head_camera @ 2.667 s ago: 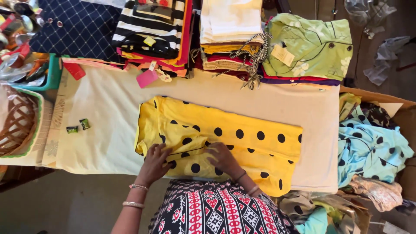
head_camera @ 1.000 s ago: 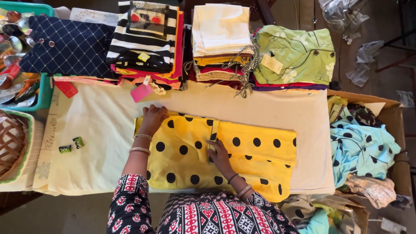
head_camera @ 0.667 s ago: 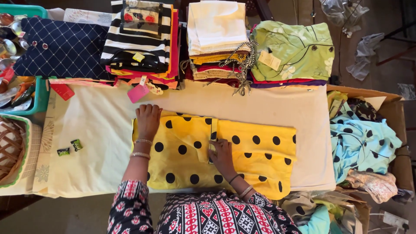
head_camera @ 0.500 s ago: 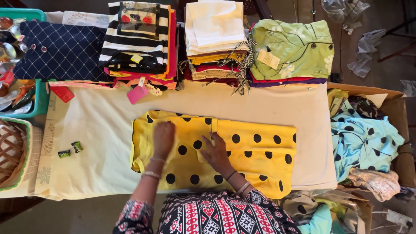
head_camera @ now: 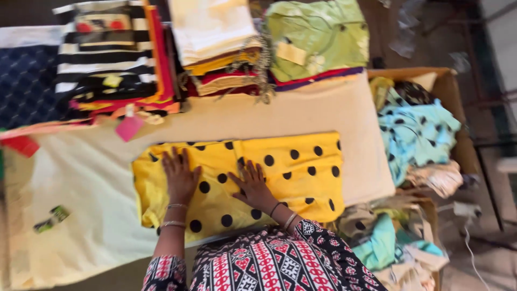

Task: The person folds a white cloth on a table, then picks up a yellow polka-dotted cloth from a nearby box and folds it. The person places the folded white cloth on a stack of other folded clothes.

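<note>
As before, both hands (head_camera: pixel 215 180) flat on yellow dotted garment (head_camera: pixel 301 167), left shifted leftward

The whole view is smeared by motion. The left hand (head_camera: pixel 180 175) and right hand (head_camera: pixel 252 186) cover the parts of the yellow cloth (head_camera: pixel 291 172) beneath them; its near edge is hidden behind the patterned sleeves (head_camera: pixel 280 264). The striped stack (head_camera: pixel 102 59) and pale stack (head_camera: pixel 210 27) are cut off by the top edge, the navy cloth (head_camera: pixel 27 86) by the left. The small green item (head_camera: pixel 52 218) on the desk (head_camera: pixel 86 215) is too blurred to identify. The box (head_camera: pixel 447 81) holds tangled clothes, layers mostly hidden.
</note>
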